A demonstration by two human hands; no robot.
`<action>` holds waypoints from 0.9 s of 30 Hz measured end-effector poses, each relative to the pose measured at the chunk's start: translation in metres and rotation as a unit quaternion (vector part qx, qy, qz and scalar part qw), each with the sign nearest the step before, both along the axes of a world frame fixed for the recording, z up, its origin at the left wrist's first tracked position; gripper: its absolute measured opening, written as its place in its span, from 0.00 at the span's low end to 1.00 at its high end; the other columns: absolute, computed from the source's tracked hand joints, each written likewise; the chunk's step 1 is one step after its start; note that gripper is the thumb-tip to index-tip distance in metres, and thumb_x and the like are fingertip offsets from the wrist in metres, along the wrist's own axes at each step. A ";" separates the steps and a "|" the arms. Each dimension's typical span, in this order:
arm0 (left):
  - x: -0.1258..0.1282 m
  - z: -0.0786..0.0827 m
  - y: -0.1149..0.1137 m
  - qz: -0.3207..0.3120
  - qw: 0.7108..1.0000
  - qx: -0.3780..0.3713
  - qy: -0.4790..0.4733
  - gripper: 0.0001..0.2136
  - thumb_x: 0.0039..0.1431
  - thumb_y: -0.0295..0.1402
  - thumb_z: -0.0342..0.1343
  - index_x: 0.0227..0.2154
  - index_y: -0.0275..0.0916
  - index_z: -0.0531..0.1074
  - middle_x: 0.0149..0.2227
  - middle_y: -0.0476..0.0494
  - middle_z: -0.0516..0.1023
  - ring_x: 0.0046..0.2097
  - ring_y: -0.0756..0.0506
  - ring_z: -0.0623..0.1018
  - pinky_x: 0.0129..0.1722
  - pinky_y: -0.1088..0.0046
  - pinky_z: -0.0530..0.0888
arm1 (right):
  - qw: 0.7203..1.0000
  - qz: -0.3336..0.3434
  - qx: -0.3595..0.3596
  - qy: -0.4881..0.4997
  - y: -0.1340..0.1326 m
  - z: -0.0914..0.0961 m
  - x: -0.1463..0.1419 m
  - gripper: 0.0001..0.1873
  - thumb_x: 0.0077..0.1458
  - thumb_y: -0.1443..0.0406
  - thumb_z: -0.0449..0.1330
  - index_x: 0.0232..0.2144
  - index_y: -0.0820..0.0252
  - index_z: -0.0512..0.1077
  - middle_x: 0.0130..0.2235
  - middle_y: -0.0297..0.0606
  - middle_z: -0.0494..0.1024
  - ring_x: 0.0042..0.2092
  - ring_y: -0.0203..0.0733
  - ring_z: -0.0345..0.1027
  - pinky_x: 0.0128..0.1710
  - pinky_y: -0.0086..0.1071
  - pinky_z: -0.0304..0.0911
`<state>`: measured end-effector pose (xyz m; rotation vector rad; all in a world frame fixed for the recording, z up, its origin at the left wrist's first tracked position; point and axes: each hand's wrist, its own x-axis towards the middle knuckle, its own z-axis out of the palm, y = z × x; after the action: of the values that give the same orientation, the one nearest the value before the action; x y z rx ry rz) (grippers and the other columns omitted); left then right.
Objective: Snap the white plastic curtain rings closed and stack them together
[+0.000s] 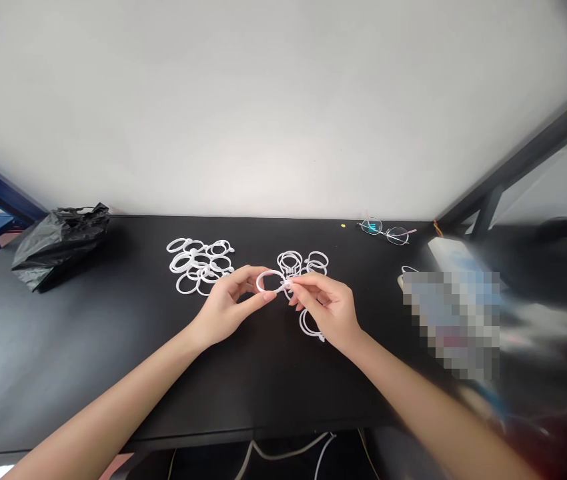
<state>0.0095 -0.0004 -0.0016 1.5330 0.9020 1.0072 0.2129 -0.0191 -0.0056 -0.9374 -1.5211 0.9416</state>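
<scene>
Between my hands, raised over the black table, is a white plastic ring (259, 288) with a small knob on its right side. My left hand (231, 300) pinches the ring's left and lower edge between thumb and fingers. At the knob, my right hand (327, 305) grips with thumb and fingertips, which partly cover it. Left of my left hand lies a loose pile of similar white rings (188, 285). Behind and beside my right hand are more white rings (289, 260), and a few (306, 325) show below it, partly hidden by that hand.
A crumpled black plastic bag (63, 243) sits at the table's far left. Eyeglasses (386, 233) and a tiny yellow bit (343, 225) lie near the wall. To the right stands a white box (451, 257) beside blurred, pixelated items. Cables (288, 457) hang below the front edge.
</scene>
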 end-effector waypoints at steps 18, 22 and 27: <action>-0.005 0.000 0.000 0.004 0.999 0.041 0.026 0.12 0.59 0.37 0.63 0.44 0.39 0.76 0.44 0.42 0.78 0.47 0.43 0.77 0.47 0.67 0.75 | 1.000 0.004 0.019 0.006 -0.001 -0.002 -0.001 0.06 0.60 0.67 0.61 0.37 0.56 0.80 0.33 0.35 0.82 0.31 0.37 0.78 0.29 0.30 0.77; -0.005 -0.003 -0.002 -0.004 0.999 0.044 0.017 0.12 0.60 0.35 0.62 0.46 0.41 0.75 0.43 0.44 0.77 0.46 0.45 0.76 0.48 0.69 0.74 | 1.000 0.007 0.012 0.012 -0.003 -0.001 -0.002 0.05 0.61 0.67 0.61 0.36 0.57 0.79 0.31 0.35 0.81 0.31 0.38 0.79 0.32 0.30 0.78; -0.003 -0.005 -0.002 -0.004 0.999 0.043 0.015 0.10 0.62 0.35 0.61 0.45 0.41 0.75 0.41 0.46 0.77 0.44 0.47 0.76 0.46 0.70 0.74 | 1.000 0.008 0.017 0.003 -0.005 0.000 -0.001 0.06 0.61 0.67 0.60 0.35 0.56 0.78 0.31 0.34 0.80 0.31 0.37 0.79 0.33 0.30 0.78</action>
<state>0.0070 -0.0023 -0.0066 1.6258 0.8817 1.0304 0.2118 -0.0242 -0.0056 -0.8987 -1.5364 0.9266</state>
